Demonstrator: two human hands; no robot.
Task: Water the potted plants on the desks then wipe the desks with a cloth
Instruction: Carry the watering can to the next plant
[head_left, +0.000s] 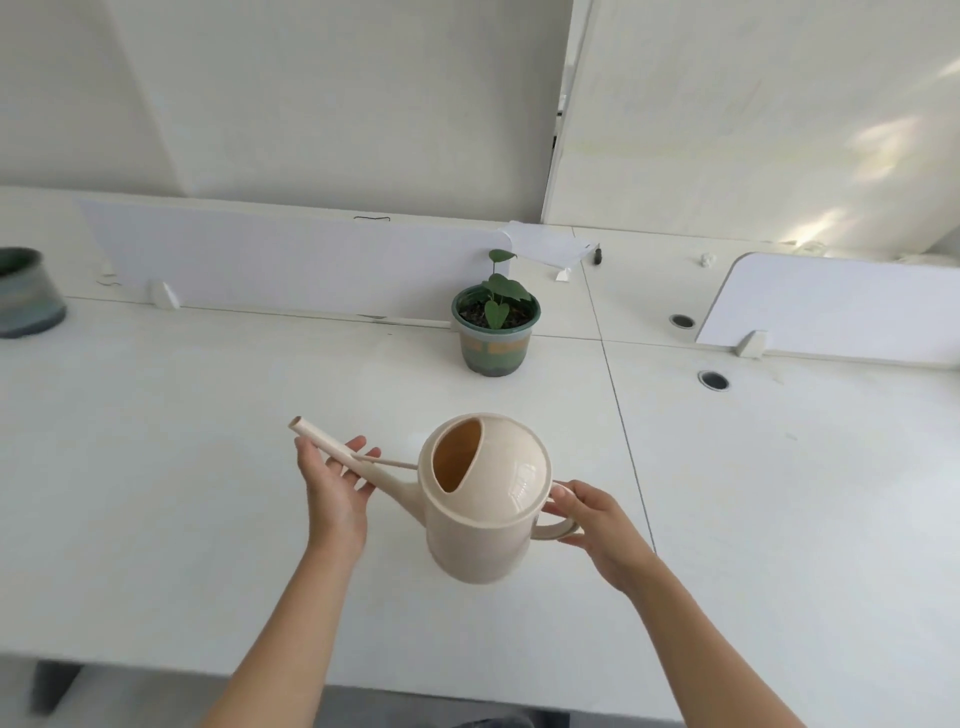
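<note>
The watering can (483, 514) at lower centre is pale cream, warmer orange-tan inside its opening. The plant pot (494, 340) above it is dark green at the rim, banded green and tan below, with green leaves. The table (182, 467) and dividers (291, 260) are white. At the left edge, another pot (26, 293) shows grey-green bands.

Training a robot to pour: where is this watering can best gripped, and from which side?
By the loop handle on the watering can, from the right, opposite the spout. The right hand has its grip there; the left hand steadies the spout from beneath.
</note>
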